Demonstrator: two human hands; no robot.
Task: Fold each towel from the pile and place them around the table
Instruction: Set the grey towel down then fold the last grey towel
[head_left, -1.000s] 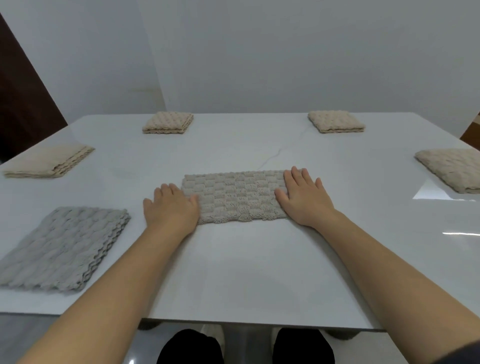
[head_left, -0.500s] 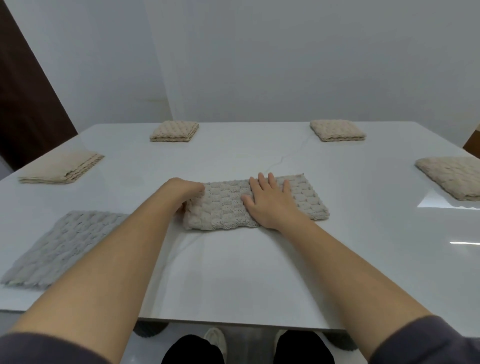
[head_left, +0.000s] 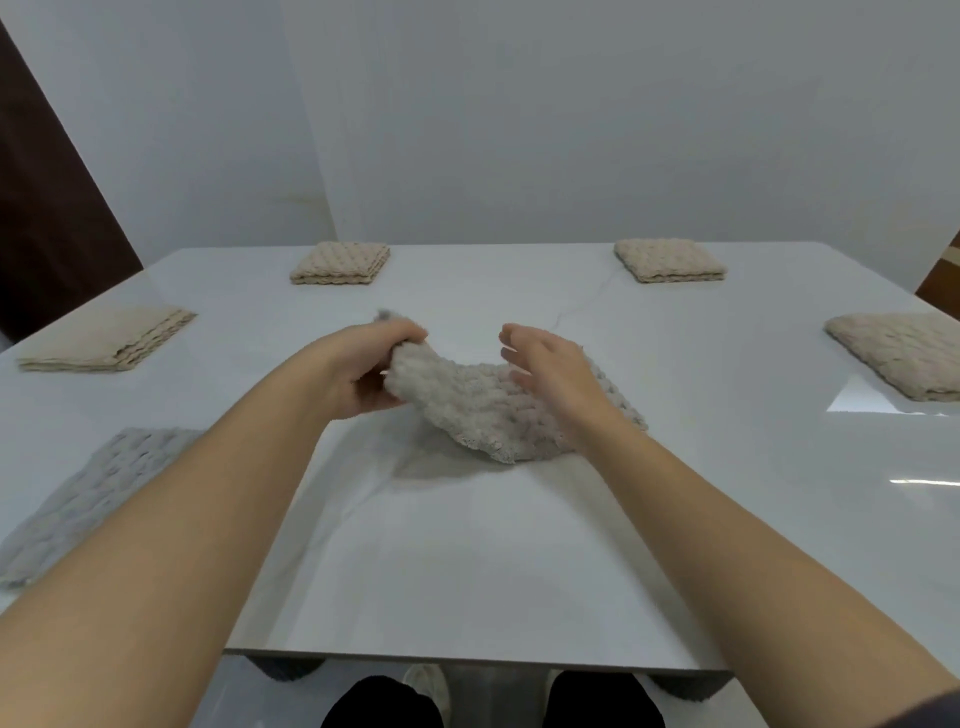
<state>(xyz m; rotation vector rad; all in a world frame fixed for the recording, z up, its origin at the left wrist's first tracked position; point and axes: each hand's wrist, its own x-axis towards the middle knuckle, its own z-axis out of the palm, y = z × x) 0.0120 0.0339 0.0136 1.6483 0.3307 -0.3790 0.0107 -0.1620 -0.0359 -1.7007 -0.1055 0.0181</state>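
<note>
The left hand (head_left: 374, 371) has its fingers curled round the left end of the knitted towel (head_left: 483, 405) and holds it clear of the white table (head_left: 467, 545). The right hand (head_left: 550, 374), fingers straight and apart, lies over the right half, which is flat at mid-table. The towel's long axis runs left to right. I'd carry the lifted end straight across and match the corners.

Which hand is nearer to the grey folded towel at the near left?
Left. The left hand grips the middle towel, right of the grey folded towel; the right hand is farther right.
</note>
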